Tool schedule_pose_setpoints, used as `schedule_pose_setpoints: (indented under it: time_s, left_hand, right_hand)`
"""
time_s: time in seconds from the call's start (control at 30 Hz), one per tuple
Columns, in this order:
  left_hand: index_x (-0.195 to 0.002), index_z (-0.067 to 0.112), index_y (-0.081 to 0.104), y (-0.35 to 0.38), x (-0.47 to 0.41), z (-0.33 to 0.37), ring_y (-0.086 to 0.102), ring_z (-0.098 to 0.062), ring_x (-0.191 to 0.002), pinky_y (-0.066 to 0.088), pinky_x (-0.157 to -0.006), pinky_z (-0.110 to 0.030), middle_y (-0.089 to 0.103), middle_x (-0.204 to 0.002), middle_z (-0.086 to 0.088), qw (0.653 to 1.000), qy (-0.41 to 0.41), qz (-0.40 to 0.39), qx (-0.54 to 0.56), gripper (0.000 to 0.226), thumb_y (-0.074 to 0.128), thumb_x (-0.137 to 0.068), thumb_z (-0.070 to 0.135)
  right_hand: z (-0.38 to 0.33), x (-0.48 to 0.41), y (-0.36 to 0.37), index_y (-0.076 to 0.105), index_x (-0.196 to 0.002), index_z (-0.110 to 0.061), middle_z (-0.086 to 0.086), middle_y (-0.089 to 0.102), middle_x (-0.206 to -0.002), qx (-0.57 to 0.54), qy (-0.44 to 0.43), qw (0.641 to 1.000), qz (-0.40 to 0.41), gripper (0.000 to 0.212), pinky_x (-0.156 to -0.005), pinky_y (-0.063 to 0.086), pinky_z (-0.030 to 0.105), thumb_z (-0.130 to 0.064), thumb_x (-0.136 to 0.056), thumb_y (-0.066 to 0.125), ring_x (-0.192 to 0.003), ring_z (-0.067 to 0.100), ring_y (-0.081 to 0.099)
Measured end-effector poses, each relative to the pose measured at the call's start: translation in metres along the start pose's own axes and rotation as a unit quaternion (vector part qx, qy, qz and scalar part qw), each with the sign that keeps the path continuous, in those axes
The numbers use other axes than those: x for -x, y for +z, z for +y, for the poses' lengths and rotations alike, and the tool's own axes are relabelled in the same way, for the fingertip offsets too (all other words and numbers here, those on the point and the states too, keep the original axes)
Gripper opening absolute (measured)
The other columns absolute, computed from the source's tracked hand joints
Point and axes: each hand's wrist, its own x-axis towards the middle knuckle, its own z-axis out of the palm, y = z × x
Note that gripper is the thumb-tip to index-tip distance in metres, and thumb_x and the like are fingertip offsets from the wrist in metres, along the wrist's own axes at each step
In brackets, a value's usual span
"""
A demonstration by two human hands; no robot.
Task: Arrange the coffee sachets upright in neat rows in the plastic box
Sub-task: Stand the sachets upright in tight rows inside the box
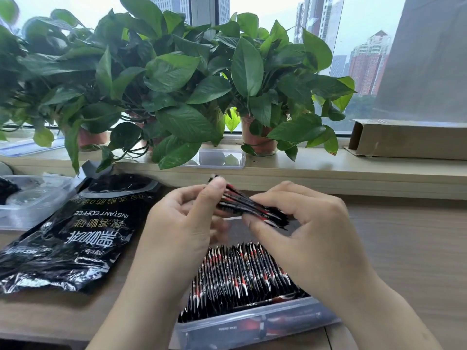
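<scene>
Head view only. Holding a fanned bundle (249, 207) of sachets above the far end of the box (252, 324): left hand (182, 221) pinching the upper ends between thumb and fingers, right hand (313, 233) curled round the lower ends. Both closed on the bundle, well clear of the table (404, 248).

Probably light, thin and flat. Glossy foil, so likely to slide one on another and splay, as fanned out here. Limp singly, stiffer as a pack. Hardly fragile, though easily creased. Best taken by the short ends, squeezed flat across the faces and squared up before lowering.

In the box: a row (240, 271) of sachets on edge, packed close, leaning a little, filling the near and middle part. At least one more lying lengthwise against the near wall. Bare floor showing at the far end, under the hands; room there, by the look of it, for the bundle. Impossible to tell whether a second row behind the arms.

Left of the box: a black bag (75, 236) marked INSTANT COFFEE, torn open, slack and crumpled, contents hidden. Further left, a clear container (32, 200), contents unclear. On the sill, a small clear tub (219, 159) beneath plants (177, 84), and a carton (409, 140) open at one end.
</scene>
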Motion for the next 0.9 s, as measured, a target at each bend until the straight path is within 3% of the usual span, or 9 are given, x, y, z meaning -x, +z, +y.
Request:
schedule_pose_setpoints:
  time_s: [0.1,0.27,0.4,0.47,0.6,0.73,0.83,0.9]
  left_hand:
    - [-0.102,0.003,0.072,0.008,0.004,-0.004,0.077,-0.024,-0.091,0.060,-0.077,-0.034,0.079,-0.097,-0.013,0.995,-0.054,-0.032,0.083,0.047,0.075,-0.072,0.038]
    - [-0.094,0.000,0.075,0.016,0.009,-0.006,0.075,-0.022,-0.075,0.063,-0.065,-0.028,0.078,-0.091,-0.019,0.990,-0.063,-0.017,0.125,0.030,0.075,-0.072,0.020]
    - [-0.089,-0.001,0.076,0.003,0.005,0.001,0.076,-0.024,-0.070,0.060,-0.056,-0.025,0.078,-0.085,-0.019,0.993,-0.067,-0.034,0.094,0.018,0.073,-0.078,0.013]
    - [-0.091,-0.001,0.076,-0.003,0.005,0.004,0.078,-0.026,-0.078,0.060,-0.059,-0.024,0.079,-0.090,-0.019,0.993,-0.075,-0.066,0.064,0.016,0.071,-0.083,0.012]
    - [-0.096,0.000,0.076,-0.007,0.006,0.008,0.078,-0.024,-0.080,0.057,-0.057,-0.020,0.079,-0.094,-0.018,0.990,-0.087,-0.113,0.018,0.020,0.070,-0.084,0.014]
    - [-0.094,-0.001,0.077,-0.008,0.007,0.009,0.078,-0.027,-0.076,0.059,-0.057,-0.023,0.079,-0.090,-0.020,0.986,-0.099,-0.134,0.010,0.020,0.070,-0.081,0.012]
    - [-0.095,0.001,0.078,-0.008,0.009,0.010,0.079,-0.026,-0.080,0.060,-0.058,-0.024,0.079,-0.090,-0.018,0.987,-0.093,-0.133,-0.004,0.017,0.070,-0.083,0.009]
    - [-0.096,0.002,0.076,-0.009,0.007,0.010,0.079,-0.024,-0.082,0.058,-0.056,-0.021,0.080,-0.089,-0.015,0.991,-0.081,-0.108,-0.023,0.014,0.070,-0.085,0.010]
  right_hand:
    - [-0.001,0.001,0.007,0.080,-0.093,-0.018,-0.010,0.070,-0.082,0.021,0.012,0.998,0.052,0.015,-0.063,0.053,0.024,-0.015,-0.079,0.080,-0.073,0.006,0.067]
    - [-0.007,0.005,0.022,0.076,-0.092,-0.018,-0.007,0.067,-0.087,0.069,-0.003,0.997,0.017,0.015,-0.065,0.055,0.034,-0.028,-0.081,0.074,-0.078,0.013,0.065]
    - [-0.011,0.005,0.015,0.077,-0.099,-0.025,-0.013,0.064,-0.093,-0.046,0.057,0.995,-0.072,0.029,-0.069,0.053,0.023,-0.046,-0.082,0.066,-0.084,0.010,0.065]
    - [-0.009,0.003,0.008,0.079,-0.097,-0.029,-0.013,0.067,-0.091,-0.104,0.095,0.986,-0.086,0.020,-0.068,0.052,0.021,-0.041,-0.086,0.067,-0.084,0.011,0.067]
    - [-0.006,0.000,-0.004,0.080,-0.093,-0.029,-0.008,0.077,-0.084,-0.184,0.196,0.955,-0.125,0.011,-0.074,0.061,0.035,-0.027,-0.083,0.078,-0.078,0.012,0.072]
    - [-0.007,-0.002,-0.012,0.081,-0.090,-0.021,0.002,0.079,-0.082,-0.274,0.275,0.907,-0.167,0.011,-0.065,0.060,0.024,-0.014,-0.084,0.076,-0.079,0.018,0.075]
    - [-0.012,-0.003,-0.015,0.081,-0.080,-0.019,0.001,0.078,-0.073,-0.255,0.293,0.911,-0.135,0.019,-0.060,0.057,0.017,-0.003,-0.086,0.071,-0.069,0.015,0.075]
    - [-0.008,-0.004,-0.017,0.080,-0.076,-0.021,-0.006,0.077,-0.068,-0.171,0.294,0.937,-0.076,0.018,-0.056,0.054,0.016,-0.007,-0.084,0.073,-0.064,0.009,0.073]
